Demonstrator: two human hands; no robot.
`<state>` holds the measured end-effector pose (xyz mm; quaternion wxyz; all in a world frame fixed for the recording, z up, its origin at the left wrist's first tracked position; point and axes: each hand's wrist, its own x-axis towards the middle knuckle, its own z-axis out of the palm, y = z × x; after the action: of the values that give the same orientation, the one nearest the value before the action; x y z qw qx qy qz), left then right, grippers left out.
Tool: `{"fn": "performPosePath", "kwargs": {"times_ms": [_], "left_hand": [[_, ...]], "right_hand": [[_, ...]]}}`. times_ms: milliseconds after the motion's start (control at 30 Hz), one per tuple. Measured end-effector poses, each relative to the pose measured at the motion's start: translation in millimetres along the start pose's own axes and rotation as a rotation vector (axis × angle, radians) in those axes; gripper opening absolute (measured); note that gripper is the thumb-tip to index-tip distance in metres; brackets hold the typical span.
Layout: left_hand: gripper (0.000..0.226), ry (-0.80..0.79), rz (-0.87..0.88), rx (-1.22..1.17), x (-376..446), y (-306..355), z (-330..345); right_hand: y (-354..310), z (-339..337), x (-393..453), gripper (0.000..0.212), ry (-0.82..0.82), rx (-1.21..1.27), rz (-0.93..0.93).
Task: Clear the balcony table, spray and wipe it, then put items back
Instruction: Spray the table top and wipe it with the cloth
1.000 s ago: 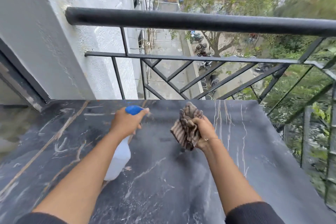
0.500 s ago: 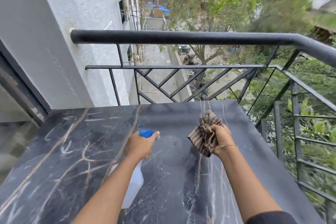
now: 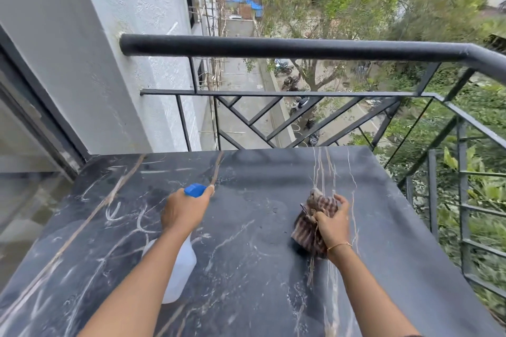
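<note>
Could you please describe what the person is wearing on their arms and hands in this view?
Both forearms are bare. The right hand has a thin gold-coloured bracelet at the wrist. The left hand shows no jewellery. A sliver of dark sleeve shows at the right arm's bottom edge; no gloves on either hand.

Both arms reach forward, left hand (image 3: 183, 210) and right hand (image 3: 333, 227) clenched.

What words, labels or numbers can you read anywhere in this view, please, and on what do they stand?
None can be read.
Spray bottle in the left hand: no label shows.
Cloth in the right hand: stripes only.
Table: marble veins, no text.
</note>
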<state>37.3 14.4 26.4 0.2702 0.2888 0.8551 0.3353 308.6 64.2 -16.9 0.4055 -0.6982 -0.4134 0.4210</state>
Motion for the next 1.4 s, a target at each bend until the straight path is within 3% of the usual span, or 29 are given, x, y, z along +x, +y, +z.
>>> {"fn": "performPosePath", "kwargs": {"times_ms": [133, 233, 400, 667, 900, 1100, 1267, 1400], "left_hand": [[0.059, 0.049, -0.005, -0.028, 11.8, -6.1, -11.9], [0.054, 0.08, 0.01, -0.056, 23.8, -9.5, -18.5], [0.05, 0.151, -0.012, -0.157, 42.9, -13.0, -23.6], [0.044, 0.238, -0.062, -0.311, 70.2, -20.7, -28.6], [0.044, 0.233, -0.067, -0.347, 78.4, -24.9, -28.8], [0.046, 0.254, -0.062, -0.337, 77.0, -26.2, -28.8], [0.044, 0.244, -0.065, -0.306, 74.4, -22.9, -29.9], [0.041, 0.238, -0.064, -0.313, 77.5, -22.5, -27.3]], "right_hand": [[21.9, 12.9, -14.7, 0.064, 0.132, -0.678, -0.119], [36.5, 25.4, -16.3, 0.088, 0.095, -0.886, -0.189], [30.8, 43.6, 20.2, 0.07, 0.197, -0.868, -0.198], [0.1, 72.8, 115.5, 0.063, 0.277, -0.805, -0.209], [-29.6, 157.9, 114.2, 0.061, 0.055, -0.863, -0.399], [-31.4, 236.5, 42.9, 0.06, -0.261, -0.937, -0.722], [1.3, 199.3, 7.3, 0.059, -0.323, -0.981, -0.899], [16.0, 133.2, 51.0, 0.058, -0.091, -1.051, -0.655]]}}
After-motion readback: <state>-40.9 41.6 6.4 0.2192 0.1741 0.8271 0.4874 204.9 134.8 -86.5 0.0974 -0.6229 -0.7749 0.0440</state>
